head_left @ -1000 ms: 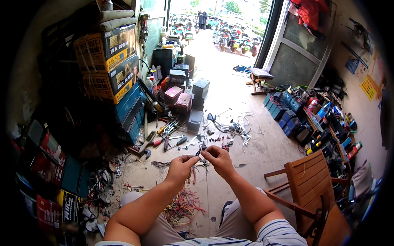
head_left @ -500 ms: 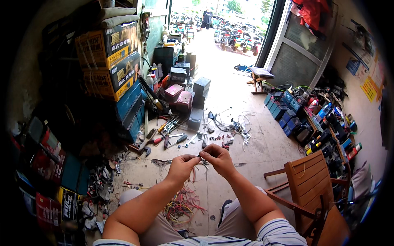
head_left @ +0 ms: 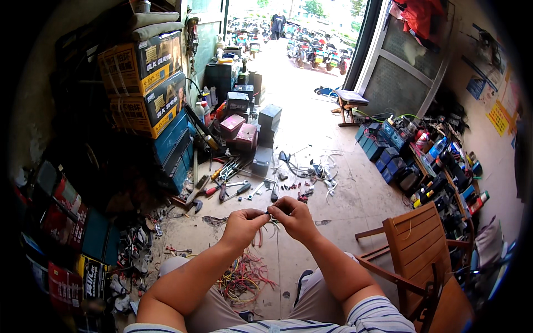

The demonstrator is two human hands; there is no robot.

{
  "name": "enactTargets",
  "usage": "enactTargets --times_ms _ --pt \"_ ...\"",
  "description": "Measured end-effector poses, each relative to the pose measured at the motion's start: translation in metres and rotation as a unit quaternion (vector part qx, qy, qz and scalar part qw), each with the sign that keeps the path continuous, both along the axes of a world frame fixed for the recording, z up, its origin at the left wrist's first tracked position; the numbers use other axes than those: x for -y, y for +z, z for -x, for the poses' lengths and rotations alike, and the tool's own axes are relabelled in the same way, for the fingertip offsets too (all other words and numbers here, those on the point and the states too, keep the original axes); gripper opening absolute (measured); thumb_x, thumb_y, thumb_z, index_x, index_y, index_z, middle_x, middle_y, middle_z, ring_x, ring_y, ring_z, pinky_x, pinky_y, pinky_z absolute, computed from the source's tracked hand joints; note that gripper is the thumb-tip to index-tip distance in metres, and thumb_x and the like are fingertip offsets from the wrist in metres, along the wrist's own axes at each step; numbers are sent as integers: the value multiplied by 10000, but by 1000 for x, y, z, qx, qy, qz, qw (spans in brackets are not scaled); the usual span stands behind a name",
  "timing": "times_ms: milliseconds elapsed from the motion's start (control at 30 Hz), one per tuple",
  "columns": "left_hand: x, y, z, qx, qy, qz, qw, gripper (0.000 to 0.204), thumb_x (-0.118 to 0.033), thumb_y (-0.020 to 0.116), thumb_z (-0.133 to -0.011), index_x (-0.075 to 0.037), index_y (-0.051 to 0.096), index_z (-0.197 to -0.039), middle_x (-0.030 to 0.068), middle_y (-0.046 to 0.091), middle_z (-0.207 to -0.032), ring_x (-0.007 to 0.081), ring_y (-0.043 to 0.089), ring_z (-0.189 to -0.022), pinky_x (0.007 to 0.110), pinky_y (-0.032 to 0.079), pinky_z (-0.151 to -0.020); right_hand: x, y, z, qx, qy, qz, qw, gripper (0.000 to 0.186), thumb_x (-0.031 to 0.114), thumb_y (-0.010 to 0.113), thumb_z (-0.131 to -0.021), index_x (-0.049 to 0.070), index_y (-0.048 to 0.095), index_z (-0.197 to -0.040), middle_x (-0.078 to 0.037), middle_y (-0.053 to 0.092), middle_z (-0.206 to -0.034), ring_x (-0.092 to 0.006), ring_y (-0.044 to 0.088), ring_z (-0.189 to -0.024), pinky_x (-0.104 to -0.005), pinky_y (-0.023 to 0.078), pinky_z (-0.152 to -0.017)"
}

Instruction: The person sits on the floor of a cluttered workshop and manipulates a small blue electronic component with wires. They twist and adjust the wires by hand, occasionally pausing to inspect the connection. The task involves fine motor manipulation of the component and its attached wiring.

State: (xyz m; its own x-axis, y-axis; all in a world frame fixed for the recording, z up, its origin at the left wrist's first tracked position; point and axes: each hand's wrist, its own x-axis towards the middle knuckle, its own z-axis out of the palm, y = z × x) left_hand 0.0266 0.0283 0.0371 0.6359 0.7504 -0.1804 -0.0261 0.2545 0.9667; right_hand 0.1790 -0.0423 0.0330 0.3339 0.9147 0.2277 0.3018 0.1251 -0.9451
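Note:
My left hand [head_left: 248, 225] and my right hand [head_left: 290, 216] meet in front of me, thumbs and fingertips closed in pinches around a small dark item [head_left: 268, 212], too small and covered to name. A tangle of red and yellow wires [head_left: 244, 277] lies on the floor between my legs. Past my hands, loose screwdrivers and wrenches [head_left: 227, 186] and cut cable scraps [head_left: 311, 172] are scattered on the floor.
Stacked cartons [head_left: 144, 105] and battery blocks [head_left: 258, 133] stand at left and centre. A wooden chair [head_left: 416, 244] is close on my right, beside a crowded rack [head_left: 444, 172]. A stool [head_left: 350, 105] stands by the open doorway. A person [head_left: 277, 25] is outside among parked scooters [head_left: 316, 53].
My hands have shifted very slightly, still pinched together. The distant person outside has moved a little. The view has tilted or shifted slightly.

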Motion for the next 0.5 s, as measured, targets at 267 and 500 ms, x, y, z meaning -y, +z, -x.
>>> enactTargets --times_ms 267,500 --pt "-3 -7 0 -35 -31 -45 998 266 -180 683 -811 51 669 -943 72 663 -826 92 570 -686 223 443 -611 -3 -11 -9 -53 25 55 997 306 253 664 -839 -45 593 -840 -51 613 -721 -87 525 -680 -247 422 -602" --pt "-4 0 3 -42 -64 13 997 272 -215 620 -871 15 611 -1017 28 595 -804 117 570 -674 236 463 -593 -4 -12 -6 -91 17 47 995 166 159 665 -846 10 600 -817 21 564 -724 -39 485 -657 -197 384 -574"
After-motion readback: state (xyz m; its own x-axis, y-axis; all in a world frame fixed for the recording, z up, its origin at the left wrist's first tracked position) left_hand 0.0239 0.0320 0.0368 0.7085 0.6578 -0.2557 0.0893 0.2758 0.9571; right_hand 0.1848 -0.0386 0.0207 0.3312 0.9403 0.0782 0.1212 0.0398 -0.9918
